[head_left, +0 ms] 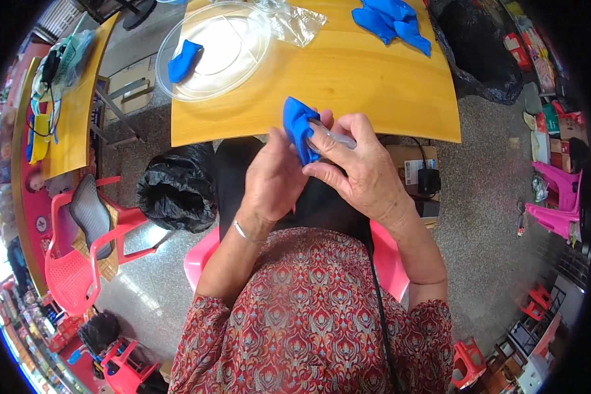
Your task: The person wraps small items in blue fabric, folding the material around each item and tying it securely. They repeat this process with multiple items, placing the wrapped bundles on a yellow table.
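Just in front of the table's near edge, both hands meet at a small blue fabric piece [298,125]. My left hand [273,172] cups it from behind, the thumb raised beside it and fingertips showing past its far side. My right hand [368,169] closes round a clear plastic piece [338,136], whose one end reaches to the blue fabric. The right thumb and index finger lie against the fabric's edge. Part of the plastic is hidden by the fingers, so its full shape cannot be made out.
On the yellow table [256,118] stand a round clear plastic tray [243,75] holding another blue piece [184,61], a crumpled clear bag [299,26] and several blue pieces [394,21]. Black bags [177,177] flank the table. A pink chair [79,276] stands at left.
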Available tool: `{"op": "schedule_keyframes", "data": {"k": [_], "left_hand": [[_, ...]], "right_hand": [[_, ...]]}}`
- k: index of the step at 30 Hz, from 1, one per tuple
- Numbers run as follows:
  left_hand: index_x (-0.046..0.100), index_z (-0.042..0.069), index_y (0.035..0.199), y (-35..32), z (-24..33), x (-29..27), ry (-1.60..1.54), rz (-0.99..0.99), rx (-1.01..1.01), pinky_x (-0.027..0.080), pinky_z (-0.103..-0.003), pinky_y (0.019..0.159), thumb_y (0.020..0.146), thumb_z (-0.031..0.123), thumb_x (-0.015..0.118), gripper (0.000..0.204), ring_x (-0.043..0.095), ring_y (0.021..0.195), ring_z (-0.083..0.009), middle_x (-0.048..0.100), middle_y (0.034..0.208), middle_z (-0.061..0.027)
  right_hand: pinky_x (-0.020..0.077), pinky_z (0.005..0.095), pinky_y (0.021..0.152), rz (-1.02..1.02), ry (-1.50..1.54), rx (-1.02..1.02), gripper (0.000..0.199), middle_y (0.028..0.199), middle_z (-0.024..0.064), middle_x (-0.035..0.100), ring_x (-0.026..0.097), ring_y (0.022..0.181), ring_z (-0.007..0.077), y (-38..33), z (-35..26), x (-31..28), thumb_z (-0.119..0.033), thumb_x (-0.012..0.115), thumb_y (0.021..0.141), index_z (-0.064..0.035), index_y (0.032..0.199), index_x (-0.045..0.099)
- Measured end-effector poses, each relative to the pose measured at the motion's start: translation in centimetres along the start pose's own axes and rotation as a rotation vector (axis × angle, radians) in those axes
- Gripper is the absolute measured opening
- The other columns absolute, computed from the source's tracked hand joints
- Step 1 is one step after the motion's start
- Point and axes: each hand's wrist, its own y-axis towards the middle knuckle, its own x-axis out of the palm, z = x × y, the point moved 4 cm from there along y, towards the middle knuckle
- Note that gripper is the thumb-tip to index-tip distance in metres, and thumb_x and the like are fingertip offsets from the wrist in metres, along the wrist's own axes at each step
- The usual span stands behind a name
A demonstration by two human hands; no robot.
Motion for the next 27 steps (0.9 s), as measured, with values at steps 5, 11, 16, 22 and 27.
{"op": "schedule_keyframes", "data": {"k": [5, 11, 16, 22, 27], "left_hand": [[0.050, 0.002, 0.134, -0.3, -1.0, -1.7, 0.094, 0.029, -0.056, 0.042, -0.035, 0.102, 0.096, 0.020, 0.060, 0.043, 0.055, 0.119, -0.0193, 0.058, 0.130, -0.0083], [0.057, 0.005, 0.128, -1.1, -1.5, -2.2, 0.172, -0.027, -0.065, 0.044, -0.032, 0.096, 0.093, 0.015, 0.065, 0.038, 0.058, 0.107, -0.0132, 0.064, 0.117, -0.0026], [0.057, 0.004, 0.128, -1.4, -1.4, -1.5, 0.197, -0.023, -0.057, 0.044, -0.032, 0.097, 0.095, 0.017, 0.063, 0.036, 0.056, 0.108, -0.0122, 0.063, 0.117, -0.0020], [0.054, 0.004, 0.130, -1.9, -1.3, -1.0, 0.262, -0.075, -0.051, 0.042, -0.031, 0.098, 0.100, 0.024, 0.055, 0.036, 0.054, 0.112, -0.0131, 0.059, 0.124, -0.0034], [0.051, 0.002, 0.132, -2.2, -1.5, -1.8, 0.355, -0.038, -0.142, 0.039, -0.034, 0.105, 0.100, 0.028, 0.055, 0.042, 0.053, 0.118, -0.0158, 0.058, 0.127, -0.0059]], "right_hand": [[0.0500, 0.0323, 0.078, 0.053, 0.242, 0.052, 0.048, 0.103, 0.0111, 0.054, 0.058, 0.093, 0.0228, -0.3, 0.7, 0.5, -0.011, 0.078, 0.078, -0.0004, 0.122, 0.062], [0.0504, 0.0313, 0.078, 0.023, 0.607, 0.107, 0.037, 0.104, 0.0115, 0.059, 0.061, 0.093, 0.0212, -1.1, 2.5, 0.6, -0.005, 0.069, 0.084, 0.0013, 0.120, 0.062], [0.0501, 0.0271, 0.079, 0.075, 0.623, 0.163, 0.037, 0.106, 0.0095, 0.062, 0.062, 0.094, 0.0172, -1.1, 1.9, 0.2, -0.002, 0.069, 0.084, 0.0006, 0.119, 0.063], [0.0507, 0.0253, 0.080, 0.107, 0.849, 0.383, 0.033, 0.105, 0.0072, 0.066, 0.063, 0.095, 0.0122, -1.3, 1.8, 0.5, -0.004, 0.070, 0.085, -0.0021, 0.117, 0.063], [0.0512, 0.0250, 0.080, 0.160, 0.744, 0.340, 0.030, 0.103, 0.0060, 0.068, 0.063, 0.092, 0.0103, -1.4, 2.3, 1.0, -0.006, 0.071, 0.085, -0.0022, 0.114, 0.064]]}}
